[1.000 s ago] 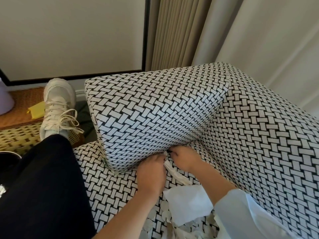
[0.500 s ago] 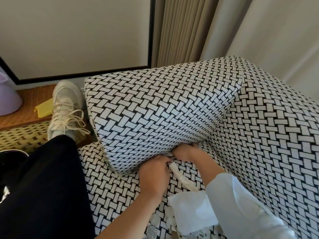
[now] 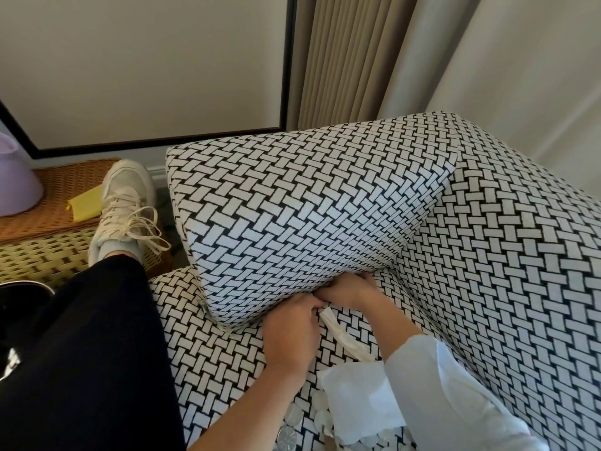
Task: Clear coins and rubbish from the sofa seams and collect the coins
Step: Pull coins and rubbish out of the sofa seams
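Left grip (image 3: 289, 333) pinches twisted white tissue (image 3: 341, 333); right grip (image 3: 349, 289) unclear, tucked under cushion (image 3: 309, 206).

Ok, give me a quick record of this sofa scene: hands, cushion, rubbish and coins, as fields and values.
cushion: tilted, lower edge on the seat
paper strip: twisted, lying on the seat below the cushion
left hand: at the seam under the cushion, fingers curled by the strip's end; grip unclear
right hand: fingertips hidden under the cushion
coins: clustered on the seat at the frame's bottom edge
tissue: flat on the seat, partly covering the coins
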